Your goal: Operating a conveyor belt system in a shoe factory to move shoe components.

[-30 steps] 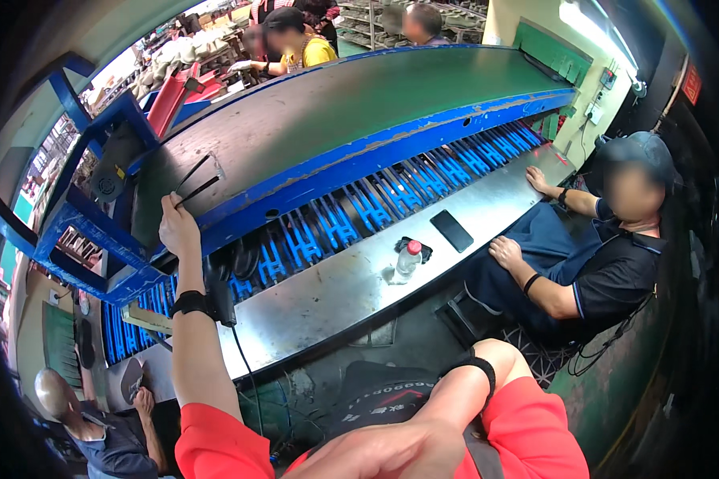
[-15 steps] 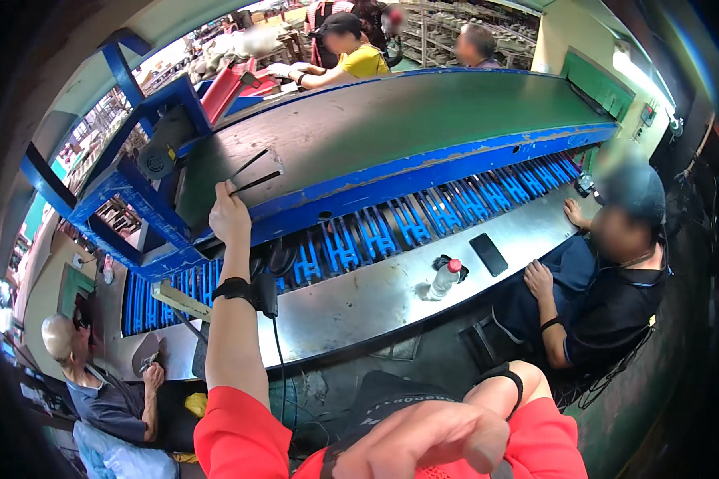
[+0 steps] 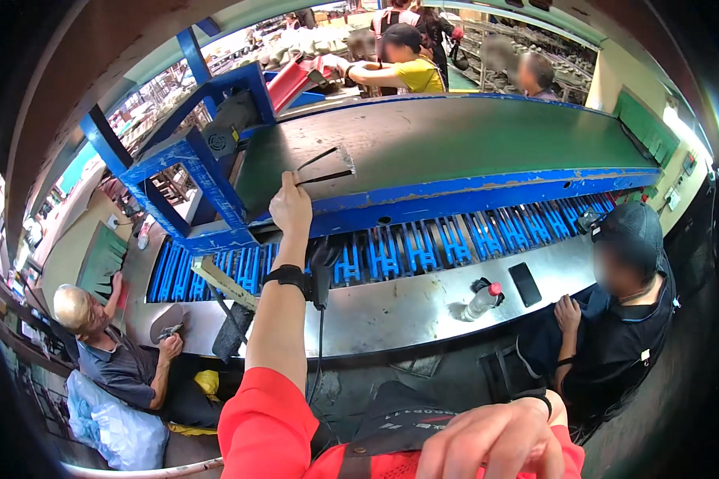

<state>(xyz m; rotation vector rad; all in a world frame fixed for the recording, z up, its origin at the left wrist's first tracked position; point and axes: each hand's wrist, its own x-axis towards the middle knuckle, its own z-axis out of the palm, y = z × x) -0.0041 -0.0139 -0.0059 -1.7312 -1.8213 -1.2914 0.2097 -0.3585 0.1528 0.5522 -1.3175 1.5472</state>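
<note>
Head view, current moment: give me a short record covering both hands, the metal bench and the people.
Left hand: gripping what look like glasses with black arms, over the green machine top
Right hand: low, in front of the body; nothing seen in it
Metal bench: clear bottle, red-capped; black phone nearby
People: person in black at right; person in yellow beyond the machine

Head-worn fisheye view, facing down and forward, right hand (image 3: 491, 441) near the lens, left hand (image 3: 291, 209) farther out
</note>
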